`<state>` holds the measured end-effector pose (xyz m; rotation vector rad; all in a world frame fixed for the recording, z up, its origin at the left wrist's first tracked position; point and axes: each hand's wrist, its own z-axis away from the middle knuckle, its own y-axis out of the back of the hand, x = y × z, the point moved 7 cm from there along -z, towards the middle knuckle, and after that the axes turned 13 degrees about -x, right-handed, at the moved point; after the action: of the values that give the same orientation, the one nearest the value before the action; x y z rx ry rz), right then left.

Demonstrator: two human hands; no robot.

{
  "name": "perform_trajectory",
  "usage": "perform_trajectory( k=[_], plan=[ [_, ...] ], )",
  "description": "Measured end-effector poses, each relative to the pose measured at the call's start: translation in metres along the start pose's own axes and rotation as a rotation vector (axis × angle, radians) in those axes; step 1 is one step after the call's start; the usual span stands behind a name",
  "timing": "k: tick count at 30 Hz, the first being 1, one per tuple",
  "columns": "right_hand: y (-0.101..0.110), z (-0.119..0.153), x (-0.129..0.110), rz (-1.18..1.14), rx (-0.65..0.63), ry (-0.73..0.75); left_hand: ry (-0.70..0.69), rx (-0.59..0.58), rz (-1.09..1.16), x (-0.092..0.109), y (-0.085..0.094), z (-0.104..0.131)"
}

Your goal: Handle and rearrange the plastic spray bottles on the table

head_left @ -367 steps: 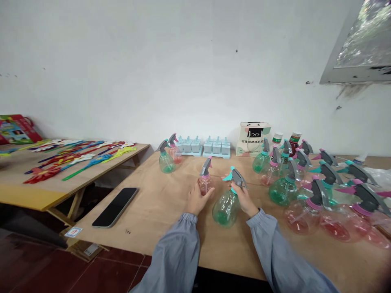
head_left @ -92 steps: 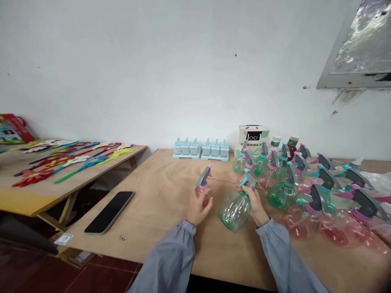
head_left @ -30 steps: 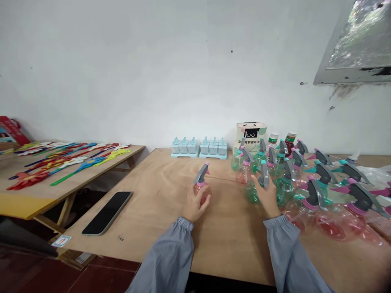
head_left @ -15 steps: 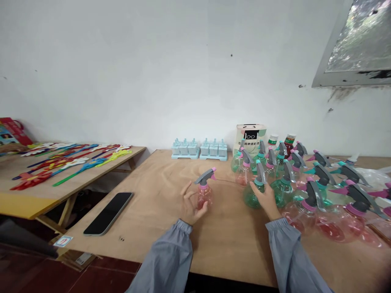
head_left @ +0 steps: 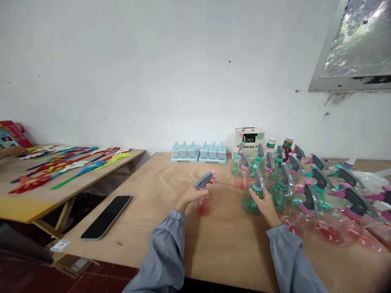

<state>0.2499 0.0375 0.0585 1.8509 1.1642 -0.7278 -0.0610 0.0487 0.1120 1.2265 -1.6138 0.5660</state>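
Observation:
A pink transparent spray bottle (head_left: pixel 204 204) with a grey and pink trigger head stands upright on the wooden table. My left hand (head_left: pixel 190 197) is closed round its neck from the left, the fingers partly hidden behind it. To the right, my right hand (head_left: pixel 264 205) grips a green spray bottle (head_left: pixel 251 202) with a grey and teal head, also upright on the table. Close beside that hand stands another green spray bottle (head_left: pixel 279 194). Several more pink and green spray bottles crowd the right side, such as a large pink one (head_left: pixel 331 232).
Two light-blue popsicle mould sets (head_left: pixel 184 152) stand by the wall, near a printed paper bag (head_left: pixel 249 140). A black phone (head_left: pixel 106 217) lies at the table's left edge. Colourful flower-shaped crafts (head_left: pixel 73 165) cover the neighbouring table. A plastic bag (head_left: pixel 371 181) lies far right.
My left hand has gone from loosely spread beside the pink spray bottle to closed round its neck. My right hand keeps its hold on the green bottle. The view has shifted slightly.

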Motion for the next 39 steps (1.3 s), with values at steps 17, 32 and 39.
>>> perform_trajectory(
  k=[17,32,39],
  plan=[
    [-0.006,0.002,-0.012,0.002,-0.017,0.018,0.029,0.165,0.592,-0.013,-0.003,0.017],
    [-0.008,0.003,-0.012,0.028,-0.023,0.001,0.052,0.382,0.648,-0.011,-0.003,0.018],
    [-0.009,0.003,-0.012,0.018,-0.032,0.008,0.112,0.269,0.544,-0.014,-0.017,0.017]
  ],
)
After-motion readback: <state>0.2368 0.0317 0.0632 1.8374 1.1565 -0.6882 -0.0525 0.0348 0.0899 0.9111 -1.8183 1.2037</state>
